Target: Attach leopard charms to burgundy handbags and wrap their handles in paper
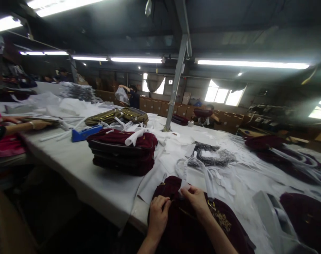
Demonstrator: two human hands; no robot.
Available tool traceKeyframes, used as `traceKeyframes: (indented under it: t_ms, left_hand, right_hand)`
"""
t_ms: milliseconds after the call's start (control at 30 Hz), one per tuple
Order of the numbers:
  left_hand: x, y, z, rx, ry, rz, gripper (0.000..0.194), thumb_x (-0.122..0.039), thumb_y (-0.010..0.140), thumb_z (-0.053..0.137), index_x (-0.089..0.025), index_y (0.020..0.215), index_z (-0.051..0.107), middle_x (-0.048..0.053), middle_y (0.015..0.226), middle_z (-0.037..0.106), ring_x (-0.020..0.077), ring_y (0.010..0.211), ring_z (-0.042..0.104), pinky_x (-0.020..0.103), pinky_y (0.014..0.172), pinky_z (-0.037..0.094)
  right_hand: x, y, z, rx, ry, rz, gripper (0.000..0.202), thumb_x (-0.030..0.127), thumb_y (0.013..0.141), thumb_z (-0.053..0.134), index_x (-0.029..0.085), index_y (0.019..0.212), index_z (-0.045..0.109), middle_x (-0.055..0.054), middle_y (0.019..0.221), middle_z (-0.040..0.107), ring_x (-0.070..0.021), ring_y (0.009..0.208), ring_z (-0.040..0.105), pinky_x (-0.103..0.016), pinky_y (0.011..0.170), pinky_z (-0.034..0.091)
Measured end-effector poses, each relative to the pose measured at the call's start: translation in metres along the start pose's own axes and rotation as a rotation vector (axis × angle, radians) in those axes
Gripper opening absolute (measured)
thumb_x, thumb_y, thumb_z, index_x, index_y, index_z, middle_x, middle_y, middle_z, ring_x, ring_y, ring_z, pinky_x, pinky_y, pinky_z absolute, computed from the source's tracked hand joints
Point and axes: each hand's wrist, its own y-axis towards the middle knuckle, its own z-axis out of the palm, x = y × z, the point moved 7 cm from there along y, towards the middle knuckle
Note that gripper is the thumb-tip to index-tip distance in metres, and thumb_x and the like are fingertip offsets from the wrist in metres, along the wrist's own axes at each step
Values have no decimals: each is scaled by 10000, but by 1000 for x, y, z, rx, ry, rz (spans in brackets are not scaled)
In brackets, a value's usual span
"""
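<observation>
A dark maroon bag point(187, 229) with gold zips and a gold emblem lies at the table's front edge, below me. White-wrapped handles point(206, 176) rise from its far side. My left hand point(159, 213) rests on the bag near its zip, fingers bent and pressed together; whether something small is between them is hidden. My right hand point(196, 199) is closed on a piece of white paper point(183, 186) at the bag's top, just right of my left hand.
Stacked maroon bags point(122, 151) stand left of centre, beside a blue tape dispenser point(85, 133). Olive bags point(118, 116) lie behind. A grey dispenser point(275, 218) and more maroon bags point(304, 215) are right. A metal post point(174, 91) rises mid-table. A person's arm point(25, 127) reaches in left.
</observation>
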Motion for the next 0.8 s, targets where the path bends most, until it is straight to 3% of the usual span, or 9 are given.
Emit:
traceKeyframes:
  t_ms: [167, 433, 667, 800]
  left_hand:
    - [-1, -1, 1, 19, -14, -7, 176, -255, 863, 475, -211, 811, 638, 24, 795, 629, 180, 787, 567, 327, 752, 436]
    - [-3, -1, 0, 34, -9, -23, 191, -265, 871, 457, -207, 814, 630, 31, 795, 618, 193, 794, 556, 356, 765, 418]
    - [-2, -1, 0, 13, -18, -21, 194, -262, 866, 460, -206, 810, 637, 36, 788, 623, 192, 789, 556, 359, 764, 418]
    - [-3, -2, 0, 21, -12, -27, 171, -228, 859, 474, -207, 803, 634, 24, 786, 622, 183, 787, 552, 349, 763, 412]
  right_hand:
    - [7, 3, 12, -4, -38, -15, 300, 410, 631, 705, 115, 679, 695, -38, 600, 673, -142, 513, 553, -240, 522, 409]
    - [12, 2, 28, 101, -42, -32, 316, 443, 670, 667, 127, 686, 687, -15, 574, 638, -128, 508, 527, -224, 506, 386]
    - [-4, 3, 29, 141, 80, 75, 369, 488, 692, 639, 121, 660, 661, 23, 477, 531, -69, 420, 380, -198, 431, 271]
    - [-15, 5, 27, 93, 103, 161, 369, 472, 656, 682, 105, 679, 648, 20, 479, 524, -52, 406, 337, -193, 419, 224]
